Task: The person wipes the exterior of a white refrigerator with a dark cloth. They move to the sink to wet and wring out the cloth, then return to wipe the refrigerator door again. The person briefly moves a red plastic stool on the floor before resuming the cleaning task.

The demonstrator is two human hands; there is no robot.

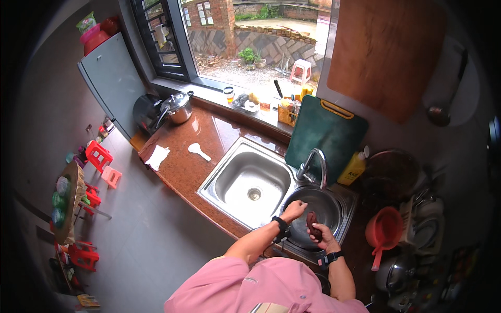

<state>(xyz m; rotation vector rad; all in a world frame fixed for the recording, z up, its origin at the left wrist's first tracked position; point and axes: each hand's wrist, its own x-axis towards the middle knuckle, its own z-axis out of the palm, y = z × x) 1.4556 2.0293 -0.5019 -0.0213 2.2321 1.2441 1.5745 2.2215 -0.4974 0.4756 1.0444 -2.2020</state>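
Observation:
My right hand grips a dark reddish-brown elongated object; whether it is a folded cloth or something firmer is hard to tell. It is held over a round metal basin in the right part of the sink. My left hand hovers above the basin's left side, fingers curled, and what may lie inside them is hidden. A chrome faucet arches over the basin's far side. To the left is the square stainless steel sink bowl, with its drain visible.
A green cutting board leans behind the faucet, beside a yellow detergent bottle. On the right stands a red dipper. A white rice paddle, a white cloth and a pressure cooker are on the left counter.

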